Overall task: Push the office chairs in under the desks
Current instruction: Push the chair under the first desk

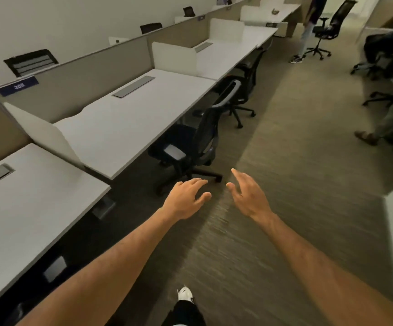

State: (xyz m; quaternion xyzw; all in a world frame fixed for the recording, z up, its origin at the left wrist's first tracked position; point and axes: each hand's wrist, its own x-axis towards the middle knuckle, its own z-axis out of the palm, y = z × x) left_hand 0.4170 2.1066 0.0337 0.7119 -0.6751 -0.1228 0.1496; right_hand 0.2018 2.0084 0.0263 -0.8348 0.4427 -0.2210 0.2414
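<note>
Your white shoe point(185, 293) shows at 6 o'clock on the carpet point(296, 161), the leg above it cut off by the bottom edge. Both forearms reach forward over the floor. Your left hand point(183, 200) is palm down, its fingers point(196, 183) loosely spread and holding nothing. Your right hand point(249, 196) stands edge-on, fingers spread and also empty.

The nearest chair point(198, 140) lies just beyond your fingertips at 12 o'clock, apart from both hands. Its seat is partly under the table point(125, 128), while its mesh back and one castor leg stick out into the aisle. The seat is dark and hard to make out in the shadow beneath the table edge.

Further along at 1 o'clock, a second chair point(247, 83) sits against the next table point(219, 57), its seat hidden below the top. At 2 o'clock, well apart, a black chair point(327, 27) stands free in the aisle beside a person point(308, 31) whose upper body is cut off. More chairs point(383, 57) and another person's leg at 3 o'clock are blurred and partly out of view.
</note>
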